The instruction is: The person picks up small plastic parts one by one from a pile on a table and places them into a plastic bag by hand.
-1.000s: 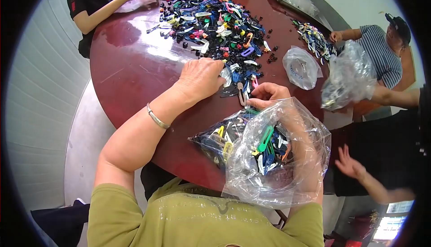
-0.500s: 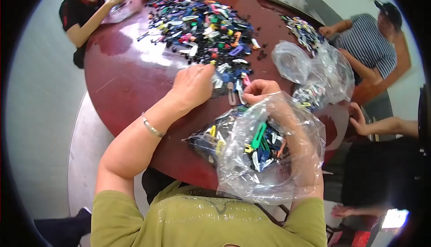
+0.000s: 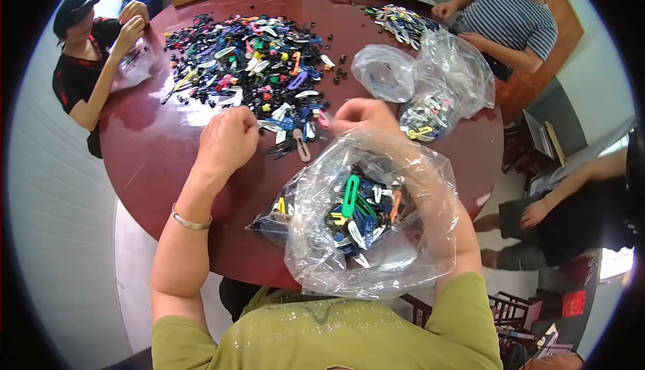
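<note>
Here's the left hand [image 3: 228, 138], fingers curled, at the near edge of a big loose heap of multicoloured hair clips [image 3: 248, 61] on the glossy dark-red round table [image 3: 148, 182]; whether it pinches anything, I can't tell. A silver-coloured metal bangle [image 3: 191, 221] circles that wrist. Across to the right hand [image 3: 368, 117], blurred, fingers bent in, just beside a bright pink clip [image 3: 324, 120]; its fingertips don't show clearly, so no telling what it holds. Between the hands, a long grey-brown slotted clip [image 3: 301, 145] lies at the heap's near tip. Closer in, a crinkled clear plastic bag [image 3: 309, 256] gapes, its film around the right forearm, and inside it a bright green slotted clip [image 3: 350, 195] tops white, navy and orange ones. Farther right, a second clear plastic bag [image 3: 463, 74] holds more clips.
</note>
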Demonstrator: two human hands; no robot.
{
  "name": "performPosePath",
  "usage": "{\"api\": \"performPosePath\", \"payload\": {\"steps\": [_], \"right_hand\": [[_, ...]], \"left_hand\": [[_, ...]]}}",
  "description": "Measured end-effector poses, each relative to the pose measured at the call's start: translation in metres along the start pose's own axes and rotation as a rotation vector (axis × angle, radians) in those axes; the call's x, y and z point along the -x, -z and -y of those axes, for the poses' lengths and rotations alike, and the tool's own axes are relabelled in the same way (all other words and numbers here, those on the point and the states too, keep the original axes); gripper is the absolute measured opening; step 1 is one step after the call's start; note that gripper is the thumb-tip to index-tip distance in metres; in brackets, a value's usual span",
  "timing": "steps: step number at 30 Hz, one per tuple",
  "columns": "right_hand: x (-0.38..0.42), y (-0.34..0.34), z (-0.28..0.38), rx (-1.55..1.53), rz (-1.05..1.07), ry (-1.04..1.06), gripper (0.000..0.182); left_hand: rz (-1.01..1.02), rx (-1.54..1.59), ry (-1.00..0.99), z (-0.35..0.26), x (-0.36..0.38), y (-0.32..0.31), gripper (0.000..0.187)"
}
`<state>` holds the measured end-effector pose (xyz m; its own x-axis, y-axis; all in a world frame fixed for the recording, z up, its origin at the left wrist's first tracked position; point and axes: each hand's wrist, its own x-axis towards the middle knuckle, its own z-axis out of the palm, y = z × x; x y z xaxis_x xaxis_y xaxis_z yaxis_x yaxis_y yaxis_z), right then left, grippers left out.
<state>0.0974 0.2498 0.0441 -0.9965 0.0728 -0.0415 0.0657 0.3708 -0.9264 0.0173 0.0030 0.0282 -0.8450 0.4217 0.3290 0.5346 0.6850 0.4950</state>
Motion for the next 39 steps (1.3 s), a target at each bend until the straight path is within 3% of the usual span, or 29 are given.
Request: {"api": "performPosePath", "payload": {"steps": [2,4,7,11,15,18,22,26,31,34,39], "right_hand": [[0.0,0.013,0.004,-0.054,-0.088,0.088,0.009],[0.009,0.017,0.02,-0.415,-0.203,0.137,0.012],[0.023,0.04,0.03,-0.324,-0.253,0.27,0.011],[0.059,0.05,0.052,-0.435,-0.22,0.53,0.011],[0.076,0.06,0.062,-0.295,0.089,0.857,0.012],[0.069,0.061,0.055,-0.307,0.047,0.77,0.012],[0.04,0.062,0.027,-0.23,-0.287,0.313,0.01],[0.015,0.05,0.003,-0.047,-0.146,0.137,0.014],[0.012,0.019,-0.002,-0.145,0.032,0.006,0.017],[0.007,0.007,-0.004,-0.046,0.041,0.062,0.011],[-0.007,0.002,-0.029,0.272,-0.005,0.347,0.021]], "left_hand": [[-0.022,0.074,0.021,0.004,-0.003,-0.002,0.012],[-0.042,0.102,-0.008,0.006,-0.004,-0.005,0.013],[-0.046,0.192,-0.006,0.0,-0.005,-0.005,0.014],[-0.037,0.279,-0.003,-0.009,-0.002,-0.002,0.014],[-0.066,0.305,-0.034,-0.012,0.0,-0.006,0.013],[-0.034,0.4,-0.006,-0.016,0.001,-0.003,0.011],[0.05,0.704,0.0,-0.028,0.005,0.005,0.01],[0.104,0.915,-0.04,-0.047,0.02,0.022,0.003],[-0.08,0.627,-0.617,-0.079,0.039,0.05,0.015],[-0.143,0.499,-0.891,-0.093,0.049,0.048,0.022],[-0.079,0.519,-0.895,-0.095,0.054,0.033,0.025]]}}
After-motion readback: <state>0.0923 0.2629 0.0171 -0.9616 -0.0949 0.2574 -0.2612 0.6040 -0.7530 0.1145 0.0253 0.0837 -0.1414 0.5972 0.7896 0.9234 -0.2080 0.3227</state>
